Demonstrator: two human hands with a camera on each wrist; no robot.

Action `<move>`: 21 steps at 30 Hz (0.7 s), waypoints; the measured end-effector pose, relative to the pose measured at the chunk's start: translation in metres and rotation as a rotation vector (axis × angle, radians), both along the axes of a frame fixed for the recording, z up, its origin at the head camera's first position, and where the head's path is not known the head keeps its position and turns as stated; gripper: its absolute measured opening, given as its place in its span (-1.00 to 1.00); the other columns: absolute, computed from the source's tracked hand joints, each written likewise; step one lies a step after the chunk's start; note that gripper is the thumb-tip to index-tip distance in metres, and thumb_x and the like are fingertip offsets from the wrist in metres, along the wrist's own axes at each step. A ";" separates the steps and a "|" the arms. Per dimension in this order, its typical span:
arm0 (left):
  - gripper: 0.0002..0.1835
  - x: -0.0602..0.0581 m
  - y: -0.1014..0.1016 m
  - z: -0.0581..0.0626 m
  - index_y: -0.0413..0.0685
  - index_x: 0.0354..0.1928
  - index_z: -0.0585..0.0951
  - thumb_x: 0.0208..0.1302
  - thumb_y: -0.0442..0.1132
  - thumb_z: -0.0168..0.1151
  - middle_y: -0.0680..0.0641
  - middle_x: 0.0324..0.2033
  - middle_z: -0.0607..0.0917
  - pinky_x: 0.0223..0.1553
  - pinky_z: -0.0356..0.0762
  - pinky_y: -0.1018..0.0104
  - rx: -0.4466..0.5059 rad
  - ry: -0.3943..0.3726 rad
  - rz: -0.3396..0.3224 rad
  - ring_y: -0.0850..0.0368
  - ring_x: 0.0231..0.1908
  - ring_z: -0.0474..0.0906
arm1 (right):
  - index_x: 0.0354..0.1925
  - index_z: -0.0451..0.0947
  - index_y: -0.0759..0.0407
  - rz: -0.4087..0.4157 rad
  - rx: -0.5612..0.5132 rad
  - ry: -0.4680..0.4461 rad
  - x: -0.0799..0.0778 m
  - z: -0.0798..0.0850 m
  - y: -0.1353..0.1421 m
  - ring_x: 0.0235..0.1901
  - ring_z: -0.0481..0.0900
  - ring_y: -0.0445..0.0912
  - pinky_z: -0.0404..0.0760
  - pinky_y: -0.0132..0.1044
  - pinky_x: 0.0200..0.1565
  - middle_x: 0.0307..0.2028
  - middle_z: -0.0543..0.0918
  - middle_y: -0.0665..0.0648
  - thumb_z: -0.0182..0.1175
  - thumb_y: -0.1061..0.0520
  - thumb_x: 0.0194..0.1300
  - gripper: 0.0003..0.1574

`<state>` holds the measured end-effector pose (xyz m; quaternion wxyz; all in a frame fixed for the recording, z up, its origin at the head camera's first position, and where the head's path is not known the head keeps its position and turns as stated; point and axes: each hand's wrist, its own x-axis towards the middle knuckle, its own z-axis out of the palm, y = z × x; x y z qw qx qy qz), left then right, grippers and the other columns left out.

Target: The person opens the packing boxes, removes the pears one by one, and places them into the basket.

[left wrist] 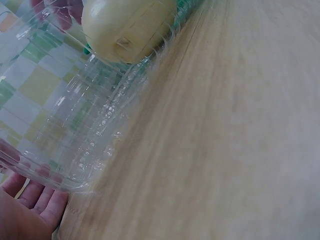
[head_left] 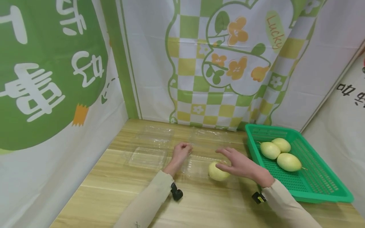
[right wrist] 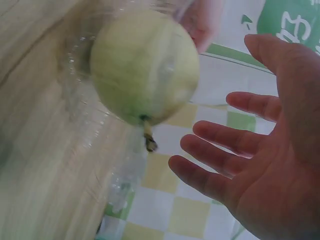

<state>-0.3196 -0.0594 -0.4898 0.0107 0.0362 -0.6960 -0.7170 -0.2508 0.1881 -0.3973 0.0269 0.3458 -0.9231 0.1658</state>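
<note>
A pale yellow melon (head_left: pixel 218 171) with a short stem lies in the near half of a clear plastic clamshell box (head_left: pixel 196 166), toward its right end. My left hand (head_left: pixel 181 153) holds the left edge of this box by its fold, and the fingers (left wrist: pixel 42 200) show at the plastic corner in the left wrist view. Beside the melon is my right hand (head_left: pixel 238 163), its fingers spread and straight. In the right wrist view a gap separates those fingers (right wrist: pixel 220 137) from the melon (right wrist: pixel 145 70), whose stem points toward the hand's side.
Another clear clamshell box (head_left: pixel 146 157) lies opened flat on the left. A green plastic basket (head_left: pixel 328 193) stands at the right with three melons (head_left: pixel 288 162) inside. Printed curtains (head_left: pixel 151 63) hang behind and beside the wooden table (head_left: pixel 105 190).
</note>
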 end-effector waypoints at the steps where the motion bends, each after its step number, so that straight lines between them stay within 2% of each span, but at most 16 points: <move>1: -0.74 0.000 0.000 0.000 -0.23 -0.07 0.53 0.25 -0.24 0.10 -0.17 -0.16 0.61 -0.04 0.56 0.20 0.001 -0.003 0.000 -0.08 -0.07 0.56 | 0.25 0.31 -0.05 0.007 0.002 0.008 -0.001 -0.003 -0.001 0.16 0.39 -0.02 0.48 -0.07 0.06 0.17 0.44 0.03 0.03 -0.34 0.24 -0.28; 9: -0.75 -0.001 0.003 0.000 -0.24 -0.09 0.54 0.25 -0.25 0.10 -0.17 -0.17 0.63 -0.07 0.57 0.24 0.005 0.004 0.014 -0.03 -0.11 0.57 | 0.22 0.32 -0.01 0.056 0.053 0.033 -0.006 -0.024 -0.012 0.08 0.43 -0.06 0.49 -0.12 0.05 0.09 0.50 0.05 0.04 -0.32 0.25 -0.30; 16: -0.76 -0.001 0.003 0.000 -0.25 -0.11 0.54 0.24 -0.26 0.11 -0.18 -0.16 0.62 -0.05 0.57 0.22 0.021 0.002 0.015 -0.02 -0.12 0.57 | 0.19 0.37 0.05 0.045 0.095 0.020 -0.009 -0.037 -0.019 0.07 0.45 -0.01 0.48 -0.09 0.07 0.09 0.50 0.06 0.08 -0.28 0.25 -0.33; 21: -0.76 -0.001 0.002 0.000 -0.25 -0.11 0.55 0.25 -0.25 0.11 -0.19 -0.18 0.63 -0.10 0.58 0.24 0.007 0.002 0.018 -0.03 -0.13 0.56 | 0.14 0.43 0.13 0.067 0.112 0.028 -0.011 -0.044 -0.021 -0.01 0.49 -0.03 0.54 -0.12 -0.03 0.03 0.52 0.11 0.07 -0.26 0.26 -0.34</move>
